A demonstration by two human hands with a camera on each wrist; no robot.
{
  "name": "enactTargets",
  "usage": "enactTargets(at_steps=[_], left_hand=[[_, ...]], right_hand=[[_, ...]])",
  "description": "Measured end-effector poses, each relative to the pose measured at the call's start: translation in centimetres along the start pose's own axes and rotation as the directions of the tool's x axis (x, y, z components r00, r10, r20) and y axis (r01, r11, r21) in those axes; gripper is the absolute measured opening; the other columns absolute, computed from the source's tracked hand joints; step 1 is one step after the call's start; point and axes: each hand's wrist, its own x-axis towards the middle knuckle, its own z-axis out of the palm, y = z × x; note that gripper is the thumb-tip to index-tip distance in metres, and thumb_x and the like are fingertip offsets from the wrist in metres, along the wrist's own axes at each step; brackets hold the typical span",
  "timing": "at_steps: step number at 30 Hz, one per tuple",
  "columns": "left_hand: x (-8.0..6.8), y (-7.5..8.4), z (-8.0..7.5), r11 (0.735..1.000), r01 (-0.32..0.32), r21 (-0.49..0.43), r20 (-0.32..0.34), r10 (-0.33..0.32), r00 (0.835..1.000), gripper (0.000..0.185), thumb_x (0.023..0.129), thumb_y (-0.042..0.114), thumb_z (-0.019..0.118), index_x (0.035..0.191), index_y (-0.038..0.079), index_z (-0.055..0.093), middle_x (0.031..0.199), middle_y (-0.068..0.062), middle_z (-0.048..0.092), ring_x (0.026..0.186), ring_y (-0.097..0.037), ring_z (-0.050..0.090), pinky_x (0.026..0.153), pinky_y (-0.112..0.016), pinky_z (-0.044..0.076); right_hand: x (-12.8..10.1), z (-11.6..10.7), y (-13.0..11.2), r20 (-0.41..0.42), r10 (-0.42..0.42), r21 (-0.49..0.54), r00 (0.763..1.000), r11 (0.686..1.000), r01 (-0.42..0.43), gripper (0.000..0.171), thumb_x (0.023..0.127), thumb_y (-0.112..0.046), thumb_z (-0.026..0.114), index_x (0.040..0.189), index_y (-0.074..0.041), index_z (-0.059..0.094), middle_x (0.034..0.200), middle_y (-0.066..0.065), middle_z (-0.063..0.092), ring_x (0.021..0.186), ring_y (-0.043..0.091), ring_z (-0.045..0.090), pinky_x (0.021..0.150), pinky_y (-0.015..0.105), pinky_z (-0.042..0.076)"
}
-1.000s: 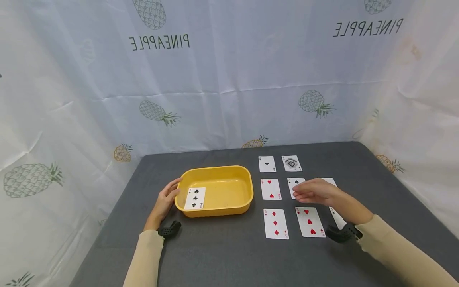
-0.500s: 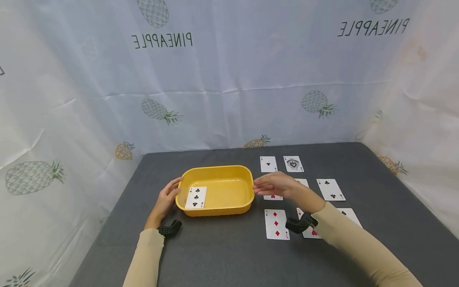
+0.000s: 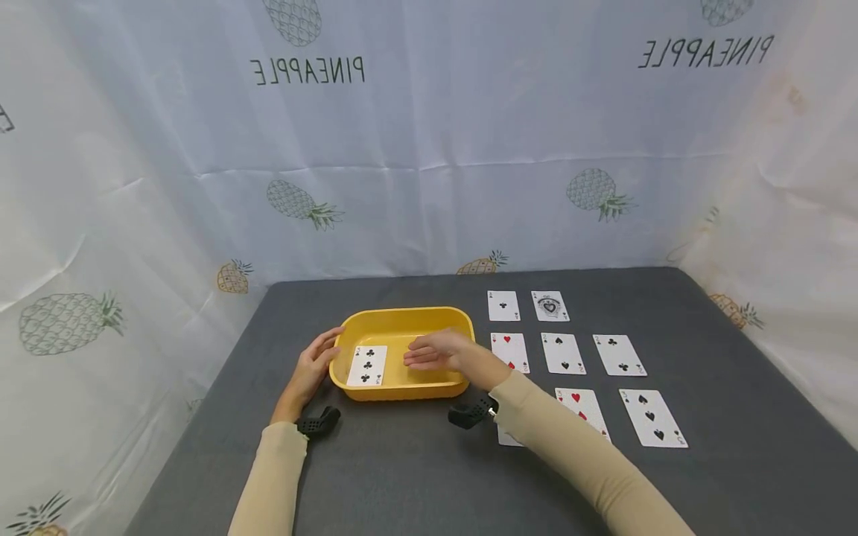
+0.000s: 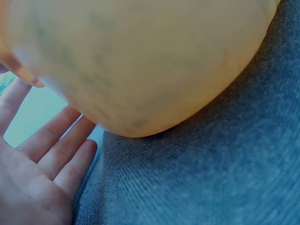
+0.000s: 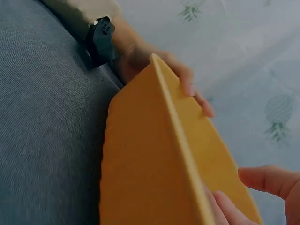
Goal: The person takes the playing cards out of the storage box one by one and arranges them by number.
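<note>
A yellow tray (image 3: 402, 391) sits left of centre on the dark table, with a three of clubs (image 3: 367, 365) face up at its left end. My left hand (image 3: 313, 366) holds the tray's left end. Its thumb and a finger reach over the rim, while the other fingers lie along the outer wall in the left wrist view. Over the tray's right half is my right hand (image 3: 439, 351), fingers extended. In the right wrist view the right thumb (image 5: 265, 179) stands apart from the fingers, and no card shows between them.
Right of the tray lie rows of face-up cards: an ace of clubs (image 3: 503, 306), another ace (image 3: 551, 306), twos of hearts (image 3: 509, 350), spades (image 3: 563, 353) and clubs (image 3: 620, 355), and threes of hearts (image 3: 578, 402) and spades (image 3: 653, 418). The right sleeve mostly covers the three of diamonds.
My right hand has moved left from above the two of spades, past the tray's right rim, to over the tray. The left hand keeps its hold on the tray.
</note>
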Motion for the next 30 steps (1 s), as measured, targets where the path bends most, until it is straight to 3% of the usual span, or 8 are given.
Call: enactTargets(at_steps=[6, 13, 17, 20, 25, 30], left_hand=[[-0.1, -0.1, 0.0, 1.000, -0.022, -0.022, 0.011, 0.022, 1.000, 0.051, 0.099, 0.012, 0.051, 0.143, -0.008, 0.035, 0.117, 0.021, 0.057, 0.108, 0.009, 0.057, 0.086, -0.012, 0.049], [-0.1, -0.1, 0.0, 0.999, -0.029, -0.020, 0.012, 0.029, 1.000, 0.052, 0.099, 0.013, 0.051, 0.143, -0.008, 0.034, 0.119, 0.019, 0.056, 0.110, 0.009, 0.055, 0.088, -0.012, 0.048], [-0.1, -0.2, 0.0, 0.999, -0.033, -0.019, 0.009, 0.033, 0.999, 0.049, 0.098, 0.012, 0.051, 0.142, -0.006, 0.038, 0.119, 0.018, 0.057, 0.110, 0.007, 0.057, 0.089, -0.012, 0.049], [-0.2, -0.3, 0.0, 0.999, -0.035, -0.018, 0.007, 0.035, 0.999, 0.047, 0.098, 0.011, 0.051, 0.141, -0.004, 0.040, 0.121, 0.016, 0.056, 0.110, 0.007, 0.057, 0.088, -0.013, 0.049], [-0.3, -0.2, 0.0, 1.000, -0.024, -0.004, 0.000, 0.024, 1.000, 0.048, 0.098, 0.012, 0.051, 0.142, -0.004, 0.038, 0.124, 0.014, 0.055, 0.111, 0.009, 0.055, 0.089, -0.011, 0.048], [-0.1, 0.0, 0.0, 1.000, -0.030, -0.001, 0.004, 0.030, 1.000, 0.050, 0.098, 0.013, 0.052, 0.142, -0.004, 0.037, 0.122, 0.018, 0.055, 0.112, 0.010, 0.054, 0.089, -0.011, 0.048]], right_hand=[[2.2, 2.2, 1.1, -0.048, 0.081, 0.073, 0.996, 0.994, -0.078, 0.039, 0.094, -0.007, 0.057, 0.128, 0.011, 0.053, 0.131, 0.031, 0.056, 0.118, 0.038, 0.061, 0.102, 0.043, 0.048], [2.4, 3.9, 1.7, -0.071, 0.043, 0.076, 0.997, 0.996, -0.038, 0.036, 0.093, -0.010, 0.059, 0.122, 0.010, 0.057, 0.129, 0.030, 0.057, 0.112, 0.038, 0.064, 0.098, 0.045, 0.051], [2.9, 4.8, 1.8, -0.132, 0.065, 0.097, 0.989, 0.994, -0.052, 0.032, 0.091, -0.006, 0.060, 0.119, 0.009, 0.058, 0.125, 0.029, 0.060, 0.101, 0.032, 0.068, 0.096, 0.042, 0.052], [3.6, 5.3, 1.8, -0.188, 0.075, 0.105, 0.979, 0.993, -0.056, 0.029, 0.088, -0.001, 0.062, 0.116, 0.008, 0.061, 0.108, 0.023, 0.067, 0.084, 0.024, 0.067, 0.089, 0.036, 0.057], [4.6, 6.1, 1.9, -0.244, 0.054, 0.016, 0.968, 0.999, -0.052, 0.025, 0.084, 0.002, 0.067, 0.108, 0.008, 0.063, 0.069, 0.007, 0.063, 0.055, 0.013, 0.058, 0.057, 0.021, 0.055], [4.6, 6.5, 1.7, -0.259, 0.036, -0.040, 0.965, 0.998, -0.048, 0.027, 0.082, 0.005, 0.068, 0.106, 0.006, 0.055, 0.057, 0.005, 0.058, 0.045, 0.010, 0.056, 0.045, 0.018, 0.049]])
